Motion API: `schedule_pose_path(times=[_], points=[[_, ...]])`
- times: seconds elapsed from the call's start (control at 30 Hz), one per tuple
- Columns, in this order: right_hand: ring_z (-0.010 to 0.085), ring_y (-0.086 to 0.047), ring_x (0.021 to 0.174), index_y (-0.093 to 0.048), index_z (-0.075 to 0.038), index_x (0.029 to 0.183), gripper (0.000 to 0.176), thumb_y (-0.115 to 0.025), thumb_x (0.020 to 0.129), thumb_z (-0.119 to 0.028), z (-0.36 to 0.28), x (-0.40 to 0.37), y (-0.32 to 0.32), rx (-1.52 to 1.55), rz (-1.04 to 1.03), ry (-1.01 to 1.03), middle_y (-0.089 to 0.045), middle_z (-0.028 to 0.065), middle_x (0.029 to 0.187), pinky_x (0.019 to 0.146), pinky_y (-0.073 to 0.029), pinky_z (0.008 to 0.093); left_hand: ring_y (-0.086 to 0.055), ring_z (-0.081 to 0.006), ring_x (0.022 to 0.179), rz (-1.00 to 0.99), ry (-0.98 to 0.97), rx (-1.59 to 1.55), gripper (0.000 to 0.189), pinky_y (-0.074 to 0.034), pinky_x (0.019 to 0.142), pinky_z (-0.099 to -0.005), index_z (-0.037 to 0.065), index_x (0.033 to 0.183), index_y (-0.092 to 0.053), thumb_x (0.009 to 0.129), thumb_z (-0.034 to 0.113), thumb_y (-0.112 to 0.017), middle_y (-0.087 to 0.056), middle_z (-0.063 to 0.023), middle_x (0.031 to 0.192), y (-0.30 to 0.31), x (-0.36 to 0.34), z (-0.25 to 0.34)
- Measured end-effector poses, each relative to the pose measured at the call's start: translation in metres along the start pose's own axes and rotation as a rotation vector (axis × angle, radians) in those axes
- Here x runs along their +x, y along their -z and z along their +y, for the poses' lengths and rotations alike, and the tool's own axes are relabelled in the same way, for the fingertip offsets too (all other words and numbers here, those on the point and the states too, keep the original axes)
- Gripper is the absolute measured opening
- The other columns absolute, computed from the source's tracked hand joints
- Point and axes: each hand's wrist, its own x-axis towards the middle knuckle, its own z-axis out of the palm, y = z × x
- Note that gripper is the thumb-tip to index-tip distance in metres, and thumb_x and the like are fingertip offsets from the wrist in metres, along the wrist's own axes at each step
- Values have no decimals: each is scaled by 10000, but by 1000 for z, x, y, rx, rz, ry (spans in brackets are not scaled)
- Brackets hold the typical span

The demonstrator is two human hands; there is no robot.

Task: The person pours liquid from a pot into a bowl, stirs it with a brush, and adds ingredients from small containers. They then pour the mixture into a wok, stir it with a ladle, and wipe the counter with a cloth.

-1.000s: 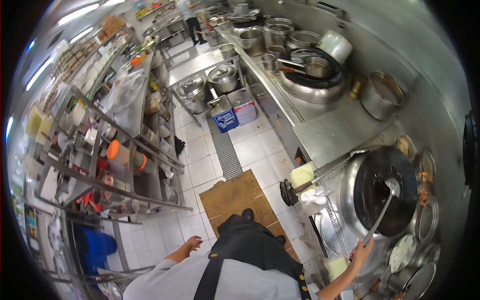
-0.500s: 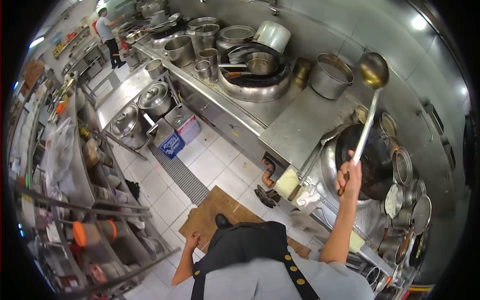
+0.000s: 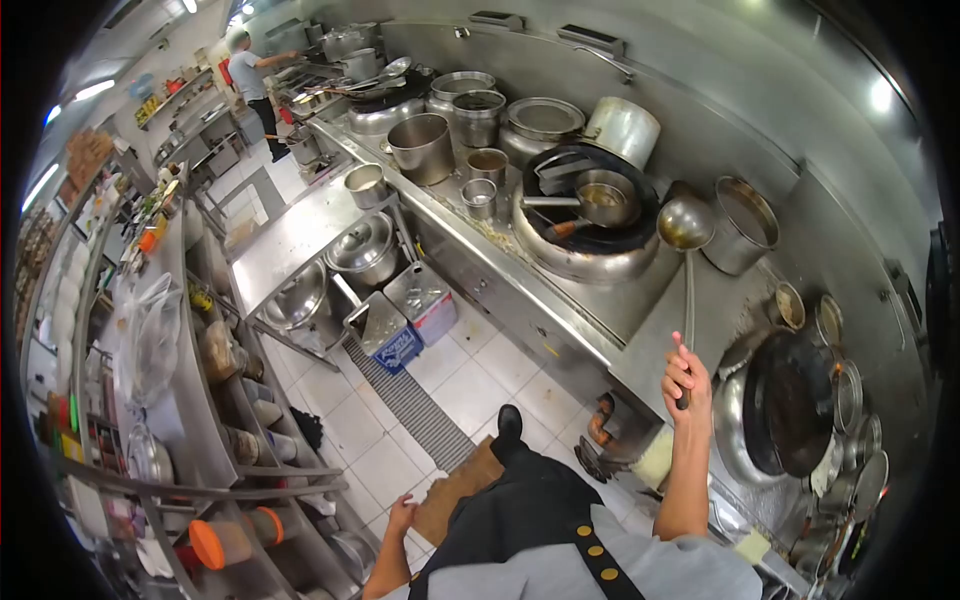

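My right hand (image 3: 686,378) grips the long handle of a steel ladle (image 3: 684,224), held upright. Its bowl, with liquid in it, hangs above the steel counter between a large wok (image 3: 586,215) with a small pan in it and a steel pot (image 3: 742,222). A dark empty wok (image 3: 795,402) sits on the burner to the right of my hand. My left hand (image 3: 402,514) hangs low by my side above the floor, fingers loose, holding nothing.
Seasoning bowls (image 3: 840,395) ring the dark wok. Pots and cups (image 3: 428,143) line the counter further back. Lidded pots (image 3: 366,247) and oil tins (image 3: 388,327) stand below. Shelving (image 3: 170,330) fills the left. Another person (image 3: 253,70) works at the far end.
My right hand lifted the ladle out of the dark wok and swung it left, now over the counter by the large wok. My view and body have shifted left along the line.
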Motion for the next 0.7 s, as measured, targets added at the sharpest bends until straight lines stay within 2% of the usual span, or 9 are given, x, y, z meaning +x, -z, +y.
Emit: schedule_pose_path(times=[0.07,0.1,0.17,0.23,0.3,0.37,0.43,0.47,0.7], points=[[16,-377,413,-527,-100,1198,232,-480,978,-156,1,52,-9,-202,-30,80,-428,-20,690,325,-346,198,-631,-196,802,-8,74,111,450,-539,630,-352,75,1274,-493,845,134,-612,-643,-110,1007,4,19,19],[16,-377,413,-527,-100,1198,232,-480,978,-156,1,78,-25,-191,-31,77,-428,-20,690,325,-346,198,-631,-196,802,1,73,118,450,-539,630,-352,75,1274,-493,845,134,-612,-643,-110,1007,4,18,39],[23,-378,429,-501,-135,1236,266,-501,980,-208,4,131,-74,-217,-98,71,-437,-14,695,337,-351,201,-615,-176,663,0,33,171,400,-504,573,-304,29,1195,-548,806,96,-614,-643,-112,840,5,19,82],[28,-377,443,-483,-161,1248,278,-502,984,-247,10,195,-101,-218,-85,35,-444,-11,701,346,-340,203,-618,-195,677,2,28,121,419,-506,562,-330,50,1216,-531,809,100,-616,-638,-123,879,11,37,104],[34,-374,443,-490,-142,1171,216,-534,968,-198,15,261,-108,-302,-122,5,-446,-8,703,350,-316,205,-622,-210,709,-30,155,26,444,-511,561,-358,65,1245,-507,815,101,-611,-632,-128,930,18,59,136],[33,-375,444,-480,-121,1092,159,-548,950,-146,22,312,-120,-335,-141,-26,-445,-6,704,349,-313,207,-621,-208,747,1,112,80,448,-514,565,-369,78,1261,-494,825,105,-597,-629,-119,948,24,78,176],[37,-381,447,-451,-106,1014,119,-543,939,-110,32,360,-130,-396,-92,-72,-443,-3,704,349,-310,211,-614,-195,752,121,59,-176,430,-513,574,-351,85,1253,-503,832,115,-587,-624,-115,940,25,107,192],[45,-390,452,-420,-99,970,126,-541,935,-95,38,386,-130,-439,-109,-91,-445,2,706,349,-314,218,-614,-195,752,111,58,-185,430,-513,574,-351,85,1253,-503,832,115,-587,-624,-115,940,23,121,202],[69,-403,442,-406,-85,921,143,-547,907,-90,80,518,-172,-824,19,20,-445,7,669,343,-338,243,-615,-181,753,69,7,-157,396,-499,565,-323,86,1227,-529,838,127,-591,-627,-92,915,28,220,269]])
